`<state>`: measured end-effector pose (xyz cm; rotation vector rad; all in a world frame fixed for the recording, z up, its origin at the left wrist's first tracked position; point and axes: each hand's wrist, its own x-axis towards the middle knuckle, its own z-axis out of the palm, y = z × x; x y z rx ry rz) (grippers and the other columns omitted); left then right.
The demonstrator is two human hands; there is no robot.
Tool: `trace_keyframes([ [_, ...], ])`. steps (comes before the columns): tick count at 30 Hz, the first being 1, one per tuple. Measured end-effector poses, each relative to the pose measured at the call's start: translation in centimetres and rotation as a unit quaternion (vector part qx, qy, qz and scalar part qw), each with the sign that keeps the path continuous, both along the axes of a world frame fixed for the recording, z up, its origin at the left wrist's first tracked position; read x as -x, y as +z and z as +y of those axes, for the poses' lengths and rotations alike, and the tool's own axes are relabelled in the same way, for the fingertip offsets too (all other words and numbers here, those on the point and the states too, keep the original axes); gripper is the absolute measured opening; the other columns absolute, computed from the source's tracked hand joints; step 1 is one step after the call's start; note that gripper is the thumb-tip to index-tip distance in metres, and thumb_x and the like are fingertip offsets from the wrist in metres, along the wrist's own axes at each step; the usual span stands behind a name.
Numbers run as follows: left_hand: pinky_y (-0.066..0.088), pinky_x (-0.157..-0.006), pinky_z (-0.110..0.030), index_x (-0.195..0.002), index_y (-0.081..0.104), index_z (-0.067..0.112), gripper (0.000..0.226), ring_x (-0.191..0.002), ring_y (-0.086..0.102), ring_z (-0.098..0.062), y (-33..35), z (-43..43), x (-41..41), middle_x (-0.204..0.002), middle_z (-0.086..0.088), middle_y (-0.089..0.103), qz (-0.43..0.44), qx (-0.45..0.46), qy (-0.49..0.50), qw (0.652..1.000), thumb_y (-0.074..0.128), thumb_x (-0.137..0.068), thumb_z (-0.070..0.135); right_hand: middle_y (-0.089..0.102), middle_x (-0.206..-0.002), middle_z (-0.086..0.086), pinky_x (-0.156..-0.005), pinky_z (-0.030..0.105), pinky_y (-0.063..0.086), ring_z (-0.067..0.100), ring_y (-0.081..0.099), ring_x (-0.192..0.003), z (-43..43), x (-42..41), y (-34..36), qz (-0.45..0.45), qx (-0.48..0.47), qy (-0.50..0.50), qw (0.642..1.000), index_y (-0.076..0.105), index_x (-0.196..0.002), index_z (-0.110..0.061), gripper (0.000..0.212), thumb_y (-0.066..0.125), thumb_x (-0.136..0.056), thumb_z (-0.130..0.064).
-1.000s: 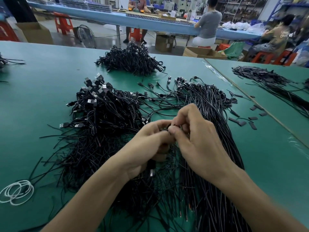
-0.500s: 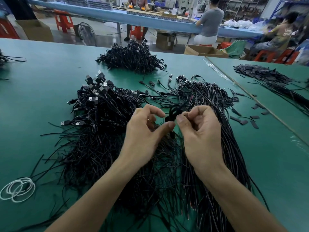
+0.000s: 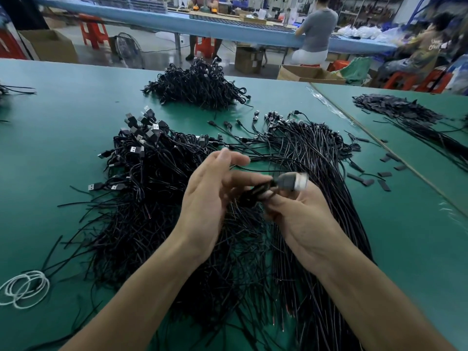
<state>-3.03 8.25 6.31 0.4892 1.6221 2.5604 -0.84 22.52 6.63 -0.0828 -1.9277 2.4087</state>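
Observation:
Over a green table (image 3: 50,158) lie two spreads of black cables: a tangled heap with USB plugs (image 3: 141,158) on the left and a straighter bundle with small plugs (image 3: 311,153) on the right. My right hand (image 3: 298,214) pinches a small coiled black cable (image 3: 255,191) whose plug end (image 3: 291,182) is blurred by motion. My left hand (image 3: 210,191) hovers just left of that coil with its fingers spread and relaxed, holding nothing.
A finished pile of coiled cables (image 3: 200,84) sits at the table's far middle. White rubber bands (image 3: 25,290) lie near the front left. Small black sleeves (image 3: 385,174) are scattered right, more cable parts (image 3: 405,112) on the neighbouring table. People sit at a blue bench (image 3: 253,31) behind.
Both hands were pinched together on the cable. The left hand has let go and spread its fingers, while the right hand now holds the coiled cable alone and moves it rightward.

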Motion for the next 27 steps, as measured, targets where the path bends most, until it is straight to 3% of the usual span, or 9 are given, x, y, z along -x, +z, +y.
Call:
trace_keyframes([
  [3,0.053,-0.079,-0.02,-0.094,0.058,0.014,0.012,-0.081,0.073,-0.014,-0.4,0.5,-0.3,-0.078,-0.004,0.076,0.099,0.105,0.045,0.989,0.064,-0.094,0.024,0.06,-0.067,-0.002,-0.051,0.017,0.049,0.003,0.058,-0.055,0.0,0.1,0.3,0.005,0.057,0.005,0.998,0.041,-0.082,-0.015,0.032,0.063,-0.085,0.008],
  [6,0.044,-0.071,-0.013,-0.09,0.058,0.024,0.03,-0.079,0.064,-0.004,-1.3,0.5,-0.1,-0.083,0.007,0.07,0.177,0.233,0.14,0.946,0.085,-0.077,0.019,0.061,-0.067,-0.004,-0.055,0.021,0.049,0.005,0.056,-0.057,0.1,0.2,0.3,0.019,0.0,-0.042,0.999,0.04,-0.08,-0.018,0.035,0.063,-0.09,0.006],
  [8,0.037,-0.061,-0.012,-0.088,0.057,0.031,0.037,-0.069,0.049,-0.003,-1.6,0.4,0.0,-0.079,0.012,0.056,0.194,0.297,0.197,0.914,0.089,-0.071,0.025,0.061,-0.068,-0.007,-0.057,0.019,0.048,0.003,0.053,-0.057,0.1,0.2,0.4,0.047,-0.038,-0.059,0.996,0.039,-0.08,-0.018,0.035,0.063,-0.091,0.005],
  [10,0.035,-0.05,-0.013,-0.086,0.053,0.036,0.035,-0.055,0.043,-0.003,-1.8,0.4,0.0,-0.066,0.011,0.052,0.177,0.303,0.188,0.918,0.086,-0.075,0.029,0.064,-0.068,-0.009,-0.059,0.016,0.048,0.001,0.053,-0.057,0.1,0.1,0.6,0.075,-0.055,-0.058,0.994,0.04,-0.08,-0.018,0.035,0.062,-0.091,0.006],
  [14,0.05,-0.04,-0.035,-0.082,0.046,0.04,0.032,-0.045,0.062,-0.018,-1.7,0.8,-0.3,-0.063,0.0,0.068,0.115,0.245,0.126,0.954,0.075,-0.088,0.03,0.066,-0.071,-0.008,-0.062,0.013,0.049,0.0,0.059,-0.063,-0.2,-0.2,1.0,0.102,-0.06,-0.034,0.992,0.04,-0.079,-0.016,0.035,0.062,-0.09,0.009],
  [18,0.056,-0.062,-0.061,-0.09,0.05,0.027,0.028,-0.065,0.07,-0.035,-1.6,0.3,0.4,-0.076,-0.002,0.074,0.087,0.225,0.112,0.964,0.073,-0.089,0.012,0.065,-0.07,-0.004,-0.056,0.014,0.046,0.002,0.058,-0.061,0.0,-0.2,0.7,0.082,-0.036,0.0,0.996,0.039,-0.078,-0.015,0.036,0.058,-0.09,0.013],
  [21,0.06,-0.07,-0.044,-0.097,0.054,0.022,0.024,-0.071,0.067,-0.028,-1.5,0.1,0.8,-0.083,0.006,0.075,0.084,0.208,0.127,0.966,0.062,-0.092,0.0,0.064,-0.065,-0.008,-0.056,0.012,0.046,0.0,0.059,-0.06,0.3,0.0,0.2,0.053,-0.043,0.01,0.998,0.039,-0.076,-0.017,0.037,0.061,-0.089,0.011],
  [23,0.056,-0.07,-0.025,-0.1,0.056,0.017,0.013,-0.081,0.071,-0.018,-1.1,0.1,0.5,-0.088,0.005,0.076,0.061,0.144,0.101,0.982,0.053,-0.092,0.008,0.064,-0.065,-0.008,-0.054,0.014,0.046,0.0,0.058,-0.059,0.5,0.2,0.0,0.037,-0.026,0.012,0.999,0.039,-0.076,-0.018,0.038,0.063,-0.088,0.009],
  [27,0.051,-0.071,-0.016,-0.099,0.057,0.015,0.009,-0.08,0.07,-0.005,-0.7,0.4,0.1,-0.082,0.006,0.076,0.101,0.112,0.088,0.985,0.055,-0.095,0.023,0.061,-0.063,-0.011,-0.053,0.016,0.044,0.001,0.053,-0.057,0.6,0.4,-0.4,0.023,-0.037,0.019,0.999,0.038,-0.079,-0.018,0.038,0.065,-0.087,0.008],
])
